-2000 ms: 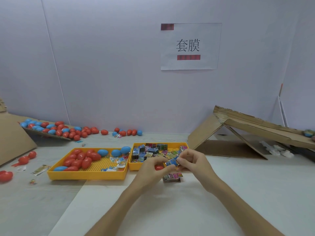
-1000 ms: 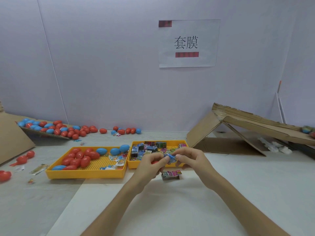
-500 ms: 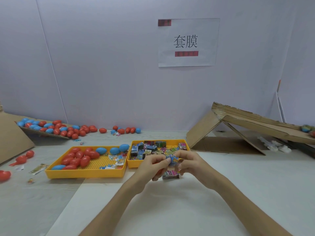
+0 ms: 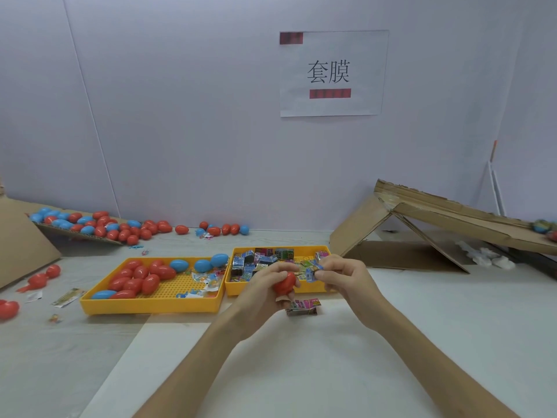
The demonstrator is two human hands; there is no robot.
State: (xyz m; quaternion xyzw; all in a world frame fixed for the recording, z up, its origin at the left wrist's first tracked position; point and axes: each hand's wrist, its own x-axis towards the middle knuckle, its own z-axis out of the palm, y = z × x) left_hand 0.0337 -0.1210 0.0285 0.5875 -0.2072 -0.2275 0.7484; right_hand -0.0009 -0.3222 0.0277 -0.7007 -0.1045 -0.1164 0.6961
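While your left hand (image 4: 265, 285) wraps its fingers round the red egg (image 4: 284, 283) just below mid-frame, your right hand (image 4: 343, 277) pinches a small blue printed sleeve (image 4: 313, 271) right beside it.

Egg and sleeve are up off the white table (image 4: 422, 327), in front of the yellow sleeve tray (image 4: 238, 290), and here comes the fiddly part! Whether the sleeve's mouth is open is too small to tell, so I'd say round it out between thumb and forefinger first. Hold the egg by its back half, fingers clear of the end going in, then slide it in gently. Thin film likely creases if forced. A spare sleeve (image 4: 302, 307) lies just below your hands, and the egg tray (image 4: 150, 306) waits centre-left.
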